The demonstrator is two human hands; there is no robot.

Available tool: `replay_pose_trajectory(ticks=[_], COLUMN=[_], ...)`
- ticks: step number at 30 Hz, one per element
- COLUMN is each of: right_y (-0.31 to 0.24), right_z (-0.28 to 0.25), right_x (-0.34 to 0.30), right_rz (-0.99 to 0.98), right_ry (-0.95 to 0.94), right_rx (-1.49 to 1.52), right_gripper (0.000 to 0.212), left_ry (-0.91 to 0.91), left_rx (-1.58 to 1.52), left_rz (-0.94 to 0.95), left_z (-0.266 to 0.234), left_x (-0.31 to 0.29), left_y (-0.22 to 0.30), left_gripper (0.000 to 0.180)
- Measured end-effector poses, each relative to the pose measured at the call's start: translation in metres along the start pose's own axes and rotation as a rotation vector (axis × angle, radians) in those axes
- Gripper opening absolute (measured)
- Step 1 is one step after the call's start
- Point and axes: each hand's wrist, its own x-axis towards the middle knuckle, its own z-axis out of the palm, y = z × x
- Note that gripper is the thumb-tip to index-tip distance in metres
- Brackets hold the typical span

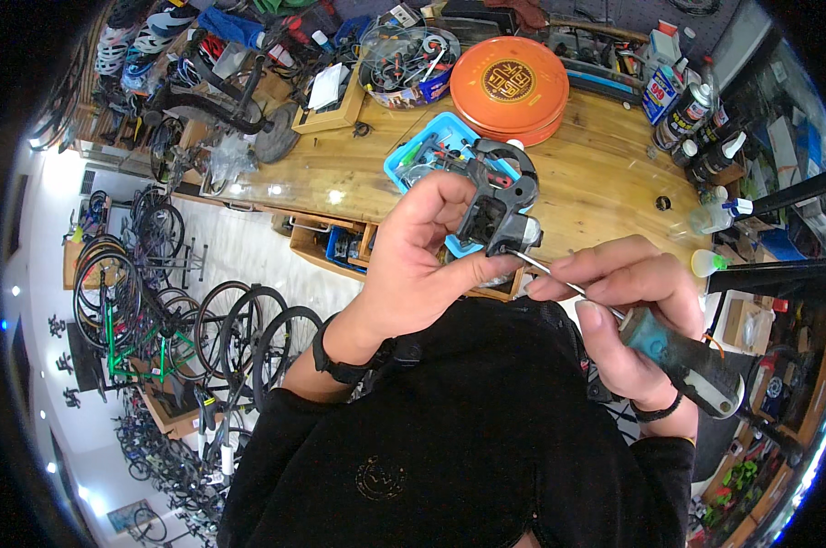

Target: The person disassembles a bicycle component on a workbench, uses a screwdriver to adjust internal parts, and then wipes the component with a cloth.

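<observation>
My left hand (pixel 422 260) grips a black mechanical part (pixel 497 203) with a curved arm at its top and a silver piece on its right side; it looks like a bicycle component, but I cannot tell its exact kind. Between the fingers of my right hand (pixel 637 301) is a screwdriver (pixel 683 361) with a worn teal and black handle. Its thin metal shaft points up and left, and the tip meets the lower right side of the part, by my left thumb. Both hands are raised in front of the bench.
On the wooden bench (pixel 605 178) are a blue tray (pixel 397 167) of tools, a round orange box (pixel 509 87) and a clear tub (pixel 408 64) of small parts. Spray cans (pixel 692 110) and bottles line the right end. A drawer (pixel 317 245) stands open below; bicycles (pixel 148 310) fill the left.
</observation>
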Motion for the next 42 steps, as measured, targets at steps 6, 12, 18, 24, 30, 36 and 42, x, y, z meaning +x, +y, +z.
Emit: replay_pose_trajectory(ticks=[6,12,18,24,30,36,42], right_y=[0.006,0.107,0.257,0.298,0.324,0.321,0.351], right_z=[0.003,-0.042,-0.03,0.056,0.066,0.088,0.15], right_x=[-0.001,-0.007,-0.046,-0.084,-0.158,-0.124,-0.104], right_rz=[0.054,0.692,0.941,1.368,1.569,1.662,0.869], right_ry=[0.126,0.128,-0.186,0.082,-0.057,-0.314,-0.791], right_rx=[0.092,-0.245,-0.369,-0.211,0.166,-0.032,-1.054], right_gripper=[0.015,0.018,0.022,0.065,0.074,0.072,0.071], left_ry=[0.066,0.294,0.554,0.611,0.528,0.531,0.436], left_rx=[0.03,-0.056,-0.057,-0.148,-0.19,-0.167,-0.044], left_rz=[-0.016,-0.125,-0.305,-0.442,-0.518,-0.483,-0.549], left_z=[-0.006,-0.066,-0.133,-0.192,-0.254,-0.321,-0.365], left_x=[-0.006,-0.042,-0.085,-0.104,-0.11,-0.091,-0.08], left_y=[-0.009,-0.037,-0.068,-0.112,-0.16,-0.171,-0.189], left_gripper=[0.044,0.046,0.033,0.033,0.036,0.033,0.029])
